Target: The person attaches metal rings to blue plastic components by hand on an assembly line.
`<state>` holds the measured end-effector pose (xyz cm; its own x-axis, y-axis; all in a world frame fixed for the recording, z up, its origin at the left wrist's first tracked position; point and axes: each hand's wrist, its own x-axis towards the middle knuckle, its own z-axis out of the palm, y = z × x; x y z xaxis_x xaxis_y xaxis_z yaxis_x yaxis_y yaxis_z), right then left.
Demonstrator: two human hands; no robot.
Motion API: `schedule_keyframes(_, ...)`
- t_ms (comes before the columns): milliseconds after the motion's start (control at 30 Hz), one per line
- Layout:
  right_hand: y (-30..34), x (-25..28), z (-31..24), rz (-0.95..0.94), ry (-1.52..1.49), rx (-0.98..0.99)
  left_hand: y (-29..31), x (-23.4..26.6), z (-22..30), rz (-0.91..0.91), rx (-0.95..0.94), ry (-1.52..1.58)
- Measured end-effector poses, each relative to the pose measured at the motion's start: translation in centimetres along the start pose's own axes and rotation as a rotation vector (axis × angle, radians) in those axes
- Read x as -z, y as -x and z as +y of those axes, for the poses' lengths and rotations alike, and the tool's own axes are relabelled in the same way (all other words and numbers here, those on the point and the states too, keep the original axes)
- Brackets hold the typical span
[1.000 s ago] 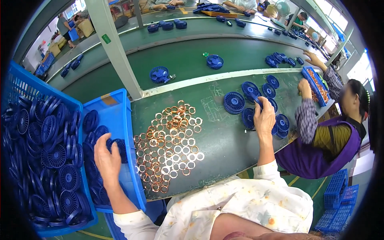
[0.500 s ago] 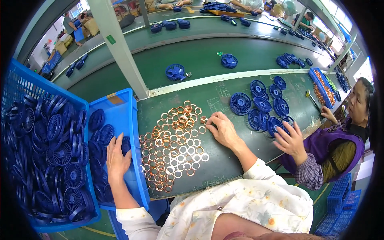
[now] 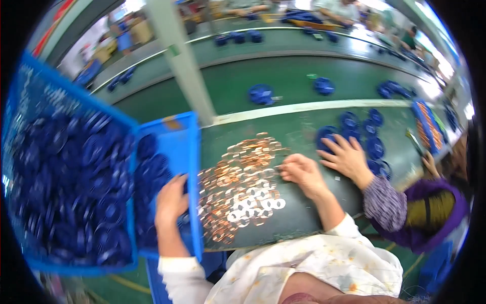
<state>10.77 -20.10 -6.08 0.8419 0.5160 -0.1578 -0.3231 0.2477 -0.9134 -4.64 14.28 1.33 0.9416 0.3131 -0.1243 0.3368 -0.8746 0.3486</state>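
My left hand (image 3: 171, 201) reaches over the small blue bin (image 3: 194, 147), among dark blue round slotted covers (image 3: 152, 169). Motion smears its fingers, and whether they grip a cover cannot be made out. At the right edge of a spread of copper-coloured and silvery rings (image 3: 248, 177) on the green table, my right hand (image 3: 305, 176) is closed in a pinch. A small copper-coloured ring (image 3: 280, 167) seems to sit at its fingertips, though blurred. Right of it, a co-worker's hand (image 3: 348, 158) lies spread over blue round covers (image 3: 375, 147).
A large blue crate (image 3: 76, 93) heaped with covers stands at the left. A pale post (image 3: 185, 71) rises behind the table. On the green conveyor (image 3: 223, 76) beyond lie blue fan parts (image 3: 261, 94). A blue tray (image 3: 419, 114) of orange-copper pieces is at the far right.
The whole view has shifted and blurred. My right hand has moved slightly away from the ring pile's upper edge, its fingers pinched. The co-worker's hand has come down onto the covers.
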Motion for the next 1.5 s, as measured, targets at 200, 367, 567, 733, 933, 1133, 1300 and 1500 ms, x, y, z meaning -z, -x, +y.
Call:
schedule_keyframes(200,0.1,-3.4,-1.7,-0.005,0.214,-0.035,1.2,-1.1,-2.5,0.086,0.049,-0.028)
schedule_keyframes(367,0.7,-2.7,-1.2,0.043,0.211,-0.024,-0.8,-3.1,-3.2,0.167,0.018,-0.057)
schedule_keyframes(567,1.0,-3.1,-1.1,-0.078,0.074,0.015,0.8,-1.1,-2.8,0.103,0.195,0.052)
schedule_keyframes(733,1.7,-4.5,-2.1,-0.168,-0.052,0.035,0.3,-1.0,-3.3,0.308,0.219,0.137)
schedule_keyframes(933,3.6,-6.5,-3.9,-0.24,-0.079,0.029,0.6,-0.3,-3.2,0.414,0.168,0.284)
schedule_keyframes(1133,6.6,-8.4,-5.2,-0.26,-0.092,0.046,0.5,0.9,0.5,0.712,-0.108,0.859)
schedule_keyframes(1300,7.7,-11.4,-6.7,-0.289,0.214,0.203,1.0,-0.3,4.4,0.396,-0.338,1.444)
schedule_keyframes(1500,6.4,-13.2,-6.1,-0.249,0.338,0.347,2.0,-2.6,6.4,0.036,-0.261,1.657)
